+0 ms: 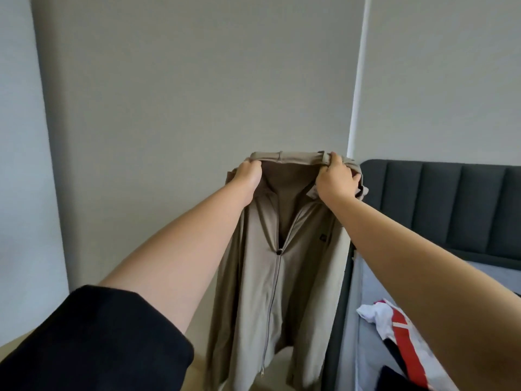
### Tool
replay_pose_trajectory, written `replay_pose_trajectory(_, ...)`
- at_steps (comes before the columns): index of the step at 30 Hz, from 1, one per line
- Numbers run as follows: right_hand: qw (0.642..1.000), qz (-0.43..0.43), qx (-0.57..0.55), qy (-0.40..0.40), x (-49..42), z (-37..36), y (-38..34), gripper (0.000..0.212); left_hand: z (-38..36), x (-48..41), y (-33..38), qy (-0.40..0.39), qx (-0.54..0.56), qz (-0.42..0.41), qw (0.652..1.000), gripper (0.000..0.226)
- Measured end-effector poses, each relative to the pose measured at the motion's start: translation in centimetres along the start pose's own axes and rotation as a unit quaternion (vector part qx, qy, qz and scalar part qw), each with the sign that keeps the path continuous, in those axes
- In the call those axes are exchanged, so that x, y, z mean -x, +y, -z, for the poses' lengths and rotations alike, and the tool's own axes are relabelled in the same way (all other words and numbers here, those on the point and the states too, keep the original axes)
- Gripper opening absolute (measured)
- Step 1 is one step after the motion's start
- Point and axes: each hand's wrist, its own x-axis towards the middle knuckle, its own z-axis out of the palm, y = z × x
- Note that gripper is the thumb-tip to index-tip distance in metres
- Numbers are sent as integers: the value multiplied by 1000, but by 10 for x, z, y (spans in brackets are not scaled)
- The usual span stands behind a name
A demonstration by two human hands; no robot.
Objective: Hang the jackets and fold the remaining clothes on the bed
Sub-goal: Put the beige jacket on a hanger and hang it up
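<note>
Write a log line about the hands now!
beige jacket held up, partly zipped | left hand grips collar | right hand grips collar | clothes on bed

One beige jacket (270, 263), one left hand (249, 176), one right hand (335, 180), one bed (439, 204), one heap of clothes (379, 316).

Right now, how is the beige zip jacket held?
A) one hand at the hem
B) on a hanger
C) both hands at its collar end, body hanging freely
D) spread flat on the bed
C: the left hand and right hand each grip the top of the beige zip jacket, which hangs down beside the bed.
</note>
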Motion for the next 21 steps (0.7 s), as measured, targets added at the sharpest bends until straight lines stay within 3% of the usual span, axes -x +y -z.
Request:
replay_pose_trajectory(5, 996, 9, 25, 81, -6, 93, 5, 53, -32, 50, 58, -11, -66, -116, 991, 43)
replay_pose_trajectory(12, 982, 57, 102, 148, -6, 190, 26, 61, -85, 100, 114, -19, -43, -167, 985, 48)
replay_pose_trajectory(17, 960, 75, 204, 176, -1, 215, 73, 65, -136, 121, 92, -45, -46, -154, 986, 49)
replay_pose_trajectory(21, 949, 69, 282, 122, 7, 201, 144, 64, -182, 118, 33, -92, -97, -102, 986, 49)
